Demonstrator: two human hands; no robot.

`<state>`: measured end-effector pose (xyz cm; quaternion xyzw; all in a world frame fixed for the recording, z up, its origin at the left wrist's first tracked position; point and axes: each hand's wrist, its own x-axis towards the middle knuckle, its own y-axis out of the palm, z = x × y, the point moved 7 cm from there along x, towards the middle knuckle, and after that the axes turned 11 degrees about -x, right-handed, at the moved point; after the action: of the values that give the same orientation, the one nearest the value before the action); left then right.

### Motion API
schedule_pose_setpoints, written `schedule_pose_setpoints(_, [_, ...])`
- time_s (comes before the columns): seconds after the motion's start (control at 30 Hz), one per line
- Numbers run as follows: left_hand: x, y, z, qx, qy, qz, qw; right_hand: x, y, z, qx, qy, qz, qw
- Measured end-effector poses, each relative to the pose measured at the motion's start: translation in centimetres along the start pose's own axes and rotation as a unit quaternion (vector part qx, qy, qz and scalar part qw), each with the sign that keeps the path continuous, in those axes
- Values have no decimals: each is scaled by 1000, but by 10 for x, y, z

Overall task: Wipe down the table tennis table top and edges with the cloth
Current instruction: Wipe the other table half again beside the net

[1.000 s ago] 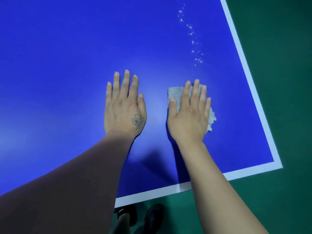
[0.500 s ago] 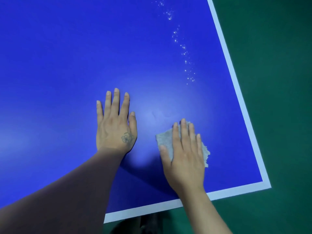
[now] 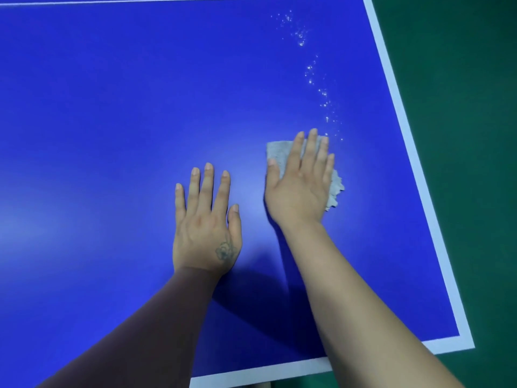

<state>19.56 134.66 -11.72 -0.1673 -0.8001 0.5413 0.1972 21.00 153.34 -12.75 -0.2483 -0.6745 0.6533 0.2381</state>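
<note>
The light is bright and soft from above, the blue counter (image 3: 112, 107) shines pale at the left, dark shadows lie under both arms, and the right hand (image 3: 300, 182) looks a little blurry.

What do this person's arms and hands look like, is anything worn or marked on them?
The left arm wears a snug dark brownish-maroon sleeve that ends at the wrist. The left hand is bare and has a small dark flower-like tattoo on its back, near the thumb side. The right arm and right hand are bare. No rings, watch or gloves show on either hand.
</note>
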Motion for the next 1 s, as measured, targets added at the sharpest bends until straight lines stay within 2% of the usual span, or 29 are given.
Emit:
schedule_pose_setpoints(0.17, [0,0,0,-12,-1,-7,1000,-55,-1,19,17,-94,-17,995])
schedule_pose_setpoints(0.33, [1,-3,-1,-32,-10,-4,999,-97,-2,-20,4,-159,1,987])
schedule_pose_setpoints(0.43, [-1,-6,0,-44,-11,-14,999,-92,-2,-60,10,-134,13,991])
schedule_pose_setpoints(0.6, [51,-17,3,-102,-64,-75,990,-27,4,-98,-6,1,9,1000])
schedule_pose_setpoints(0.7, [114,-7,-2,-82,-75,-57,992,31,7,-98,21,95,17,995])
schedule_pose_setpoints(0.77, [155,7,-4,-47,-70,-33,996,66,7,-87,40,125,24,991])
schedule_pose_setpoints(0.87, [194,24,-11,-10,-54,-7,998,99,4,-56,41,110,18,993])
schedule_pose_setpoints(1.0, [202,30,-7,1,-66,-13,998,90,-3,-9,22,9,-16,1000])
